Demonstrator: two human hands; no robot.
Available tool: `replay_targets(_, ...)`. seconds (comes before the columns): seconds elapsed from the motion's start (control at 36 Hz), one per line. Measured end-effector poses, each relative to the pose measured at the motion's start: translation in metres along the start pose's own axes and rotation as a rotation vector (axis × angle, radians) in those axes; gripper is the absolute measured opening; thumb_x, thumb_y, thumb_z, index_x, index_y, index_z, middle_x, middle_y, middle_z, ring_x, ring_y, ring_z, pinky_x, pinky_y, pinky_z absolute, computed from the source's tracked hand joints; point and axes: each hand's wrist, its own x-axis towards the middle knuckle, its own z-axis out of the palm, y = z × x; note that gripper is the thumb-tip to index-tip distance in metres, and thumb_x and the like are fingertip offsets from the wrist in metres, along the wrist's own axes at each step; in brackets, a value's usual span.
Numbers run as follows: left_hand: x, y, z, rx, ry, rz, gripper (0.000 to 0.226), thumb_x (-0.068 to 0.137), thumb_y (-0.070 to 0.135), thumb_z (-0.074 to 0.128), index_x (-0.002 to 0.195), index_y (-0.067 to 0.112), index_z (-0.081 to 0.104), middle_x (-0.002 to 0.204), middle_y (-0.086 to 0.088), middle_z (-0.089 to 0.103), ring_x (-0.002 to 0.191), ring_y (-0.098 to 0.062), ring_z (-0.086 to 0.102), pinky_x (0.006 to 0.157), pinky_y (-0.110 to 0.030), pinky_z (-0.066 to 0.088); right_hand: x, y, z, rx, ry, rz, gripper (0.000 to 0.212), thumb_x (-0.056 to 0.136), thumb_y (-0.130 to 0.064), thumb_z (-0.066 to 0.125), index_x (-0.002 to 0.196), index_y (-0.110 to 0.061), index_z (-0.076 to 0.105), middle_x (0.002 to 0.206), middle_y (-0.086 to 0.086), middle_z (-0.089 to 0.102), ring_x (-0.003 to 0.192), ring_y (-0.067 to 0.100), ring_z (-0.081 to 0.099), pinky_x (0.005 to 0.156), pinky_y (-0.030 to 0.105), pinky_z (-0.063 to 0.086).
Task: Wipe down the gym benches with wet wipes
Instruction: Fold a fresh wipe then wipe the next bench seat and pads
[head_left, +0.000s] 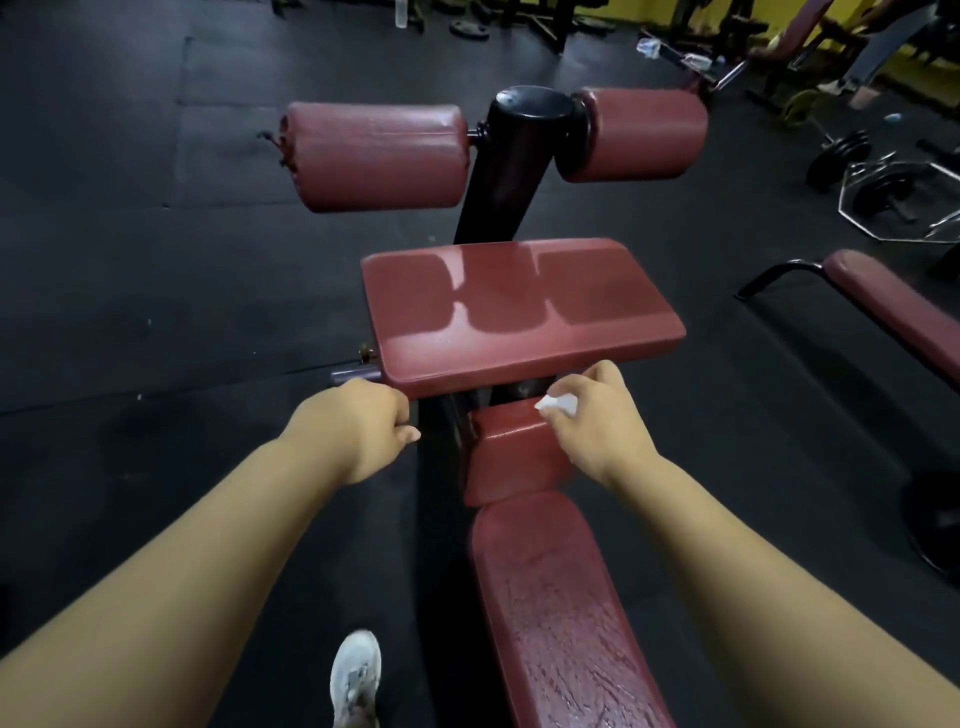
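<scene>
- I have the right hand (597, 421) at the near edge of the seat pad (519, 306), its fingers pinched round a bunched white wet wipe (558, 404). The wad sits just over the gap between that pad and the small middle pad (514, 452), so I judge the seam to be the patch in hand.
- The wipe is balled up, not spread flat. That suits poking into a narrow joint, though it would cover a broad surface poorly.
- The left hand (358, 426) is at the seat pad's near left corner with its fingers curled. I cannot tell whether they grip the pad's edge, the frame beneath, or nothing at all. My guess is that it braces the bench (a steadying hold makes sense while the other hand rubs).
- The seat pad shines with bright reflections, which may be moisture or only gloss.
- The long back pad (561, 613) runs toward me between the forearms, its cover cracked, so grime could lodge there.
- The two roller pads (379, 156) flank the black post (511, 171) further off.
- A second bench (893, 306) waits at the right, well apart.
</scene>
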Motion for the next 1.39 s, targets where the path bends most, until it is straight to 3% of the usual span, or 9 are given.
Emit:
replay_targets(0.11,0.014,-0.019,-0.009,-0.065,0.026,-0.015,0.027,0.094,0.042,0.049,0.103,0.022,0.064,0.1,0.003,0.063,0.09,-0.018,0.059,0.077,-0.031,0.05,0.022,-0.015,0.01,0.013,-0.048,-0.025,0.018,0.091,-0.013,0.056,0.107,-0.015,0.064,0.109,-0.002,0.042,0.069,0.02,0.054,0.063,0.028,0.048)
replay_targets(0.25,0.049,-0.05,-0.02,-0.162,0.109,-0.034,0.021,0.091,0.042,0.053,0.097,0.025,0.065,0.093,0.006,0.064,0.082,-0.016,0.06,0.07,-0.029,0.051,0.06,-0.038,0.028,0.013,-0.031,-0.034,0.032,0.086,0.0,0.057,0.113,-0.017,0.065,0.111,0.001,0.053,0.1,0.02,0.052,0.08,0.023,0.039)
replay_targets(0.61,0.16,-0.095,-0.028,-0.322,0.151,-0.055,0.044,0.092,0.046,0.05,0.13,0.023,0.052,0.124,0.003,0.056,0.108,-0.017,0.056,0.085,-0.035,0.05,0.178,-0.092,0.092,0.109,0.065,-0.11,0.037,0.089,0.0,0.055,0.122,-0.016,0.057,0.123,0.0,0.057,0.112,0.016,0.052,0.084,0.006,0.027)
replay_targets(0.75,0.196,-0.097,-0.02,-0.361,0.106,-0.046,0.054,0.093,0.05,0.046,0.142,0.029,0.038,0.138,0.003,0.048,0.122,-0.016,0.049,0.093,-0.032,0.046,0.231,-0.104,0.118,0.049,0.054,-0.219,0.037,0.089,-0.001,0.055,0.125,-0.009,0.058,0.126,0.01,0.056,0.117,0.025,0.052,0.094,0.017,0.033)
replay_targets(0.86,0.213,-0.101,-0.017,-0.37,0.129,-0.049,0.046,0.094,0.044,0.048,0.136,0.026,0.048,0.142,0.005,0.045,0.131,-0.016,0.039,0.103,-0.03,0.036,0.262,-0.119,0.14,0.067,-0.035,-0.338,0.038,0.09,0.001,0.053,0.127,-0.006,0.059,0.129,0.011,0.056,0.121,0.026,0.05,0.102,0.015,0.029)
replay_targets(1.0,0.223,-0.109,-0.013,-0.439,0.162,-0.045,0.026,0.09,0.039,0.058,0.111,0.027,0.068,0.104,0.005,0.062,0.101,-0.017,0.055,0.087,-0.031,0.046,0.279,-0.128,0.151,-0.122,-0.242,-0.62,0.04,0.087,-0.005,0.045,0.121,-0.009,0.064,0.133,0.012,0.055,0.126,0.03,0.046,0.106,0.034,0.031)
replay_targets(1.19,0.224,-0.119,-0.006,-0.531,0.216,-0.053,0.025,0.085,0.041,0.064,0.106,0.029,0.069,0.108,0.013,0.061,0.103,-0.011,0.057,0.087,-0.029,0.046,0.326,-0.081,0.132,-0.287,-0.058,-0.305,0.043,0.087,0.0,0.046,0.124,-0.015,0.06,0.132,0.009,0.052,0.123,0.028,0.043,0.099,0.025,0.028)
replay_targets(1.31,0.225,-0.117,-0.006,-0.562,0.228,-0.071,0.027,0.082,0.04,0.067,0.106,0.028,0.069,0.113,0.014,0.062,0.103,-0.011,0.057,0.089,-0.03,0.046,0.318,-0.085,0.138,-0.166,0.04,-0.258,0.034,0.07,0.001,0.041,0.083,-0.018,0.065,0.09,0.004,0.063,0.086,0.025,0.057,0.071,0.016,0.028)
replay_targets(1.39,0.223,-0.115,-0.007,-0.568,0.253,-0.121,0.028,0.081,0.039,0.069,0.106,0.029,0.069,0.112,0.011,0.064,0.1,-0.013,0.056,0.083,-0.023,0.042,0.284,-0.101,0.159,-0.076,-0.162,-0.482,0.045,0.075,-0.005,0.038,0.102,-0.018,0.072,0.112,0.003,0.066,0.102,0.02,0.056,0.095,0.019,0.038)
